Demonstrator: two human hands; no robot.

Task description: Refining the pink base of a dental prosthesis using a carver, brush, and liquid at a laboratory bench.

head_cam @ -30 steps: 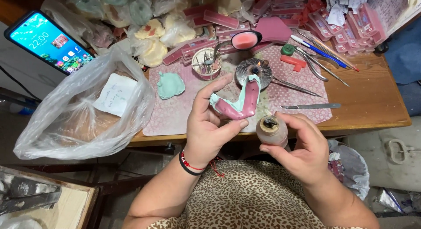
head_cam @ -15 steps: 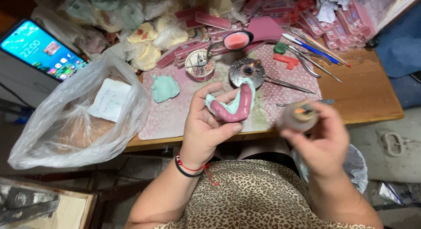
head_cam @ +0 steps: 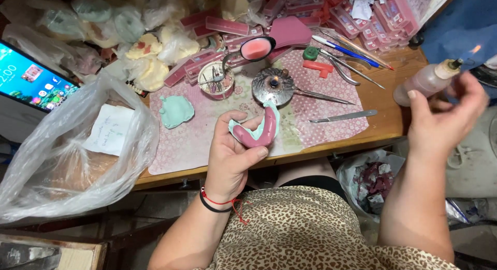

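The right hand point(head_cam: 445, 120) has swung away from the body since the earlier frames: then it held its small bottle low, near the table's near edge beside the left hand; now it is raised far out to the right, past the table corner, with the spirit-lamp bottle point(head_cam: 425, 83) tilted and a small flame at its tip. The left hand point(head_cam: 235, 156) has stayed over the near edge of the table point(head_cam: 385, 126), its hold unchanged.

One pink wax rim on a pale green dental cast point(head_cam: 257, 132) sits in the left grip, thumb curled over its left end and fingers closed under it, the arch standing above the palm. The right grip is loosely wrapped round the one bottle, fingers partly spread.

On the pink patterned mat point(head_cam: 199, 140) lie one spare green cast point(head_cam: 176, 110) to the left, one round metal dish point(head_cam: 273, 86) and one tin of small tools point(head_cam: 216, 79) farther off. One scalpel-like blade point(head_cam: 344, 116) lies right of the cast. One clear plastic bag point(head_cam: 67, 161) slumps at the left.
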